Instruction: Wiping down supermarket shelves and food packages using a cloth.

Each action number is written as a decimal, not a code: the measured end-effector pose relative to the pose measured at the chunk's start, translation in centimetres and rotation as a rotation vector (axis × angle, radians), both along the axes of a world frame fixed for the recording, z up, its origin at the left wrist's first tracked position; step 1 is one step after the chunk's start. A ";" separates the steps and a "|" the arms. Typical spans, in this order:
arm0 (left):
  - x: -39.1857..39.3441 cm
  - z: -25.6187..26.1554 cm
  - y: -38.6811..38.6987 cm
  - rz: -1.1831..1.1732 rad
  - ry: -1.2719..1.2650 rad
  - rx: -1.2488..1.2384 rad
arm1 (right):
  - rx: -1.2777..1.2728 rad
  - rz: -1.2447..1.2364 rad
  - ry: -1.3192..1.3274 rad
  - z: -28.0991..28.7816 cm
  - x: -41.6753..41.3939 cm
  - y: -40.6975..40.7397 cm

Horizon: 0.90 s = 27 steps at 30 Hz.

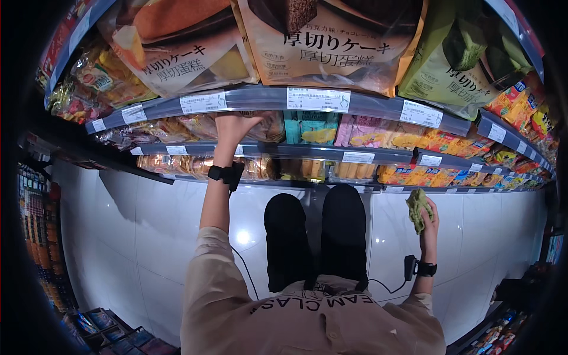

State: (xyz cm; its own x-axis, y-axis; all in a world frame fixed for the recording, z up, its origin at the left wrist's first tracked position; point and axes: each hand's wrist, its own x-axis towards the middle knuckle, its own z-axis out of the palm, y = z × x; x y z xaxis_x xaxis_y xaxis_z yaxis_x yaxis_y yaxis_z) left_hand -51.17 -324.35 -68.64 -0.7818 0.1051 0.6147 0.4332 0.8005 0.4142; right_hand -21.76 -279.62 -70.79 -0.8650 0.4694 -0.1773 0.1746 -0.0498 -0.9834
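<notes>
My left hand [235, 126] reaches in under the edge of the upper shelf [257, 98], at packaged bread [267, 128] on the tier below. Its thumb points right, while the shelf edge hides the other fingers, so I cannot tell whether it grips a package. Crumpled in my right hand [431, 217] is a green cloth [416, 209], held out over the floor at the right, apart from the shelves. Large cake bags, one orange-edged [328, 57], one green [452, 75] and one cream [186, 57], stand on the upper shelf.
Teal snack packs [310, 128] and pink ones [355, 131] sit right of my left hand. Price labels [318, 99] line the shelf edges. Below are packaged breads [204, 166]. Cables [246, 266] hang from both wrist straps. Dark racks [120, 337] stand behind at lower left.
</notes>
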 end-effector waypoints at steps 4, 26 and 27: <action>1.2 3.0 0.6 -0.033 -0.292 0.093 | 0.135 0.041 -0.018 2.1 -2.4 2.3; 16.3 0.7 -4.9 -0.078 0.064 0.581 | 0.203 0.674 0.233 2.9 -5.7 -15.7; 17.3 0.4 -5.5 -0.095 -0.046 0.741 | 0.207 0.677 0.237 2.8 -6.0 -16.0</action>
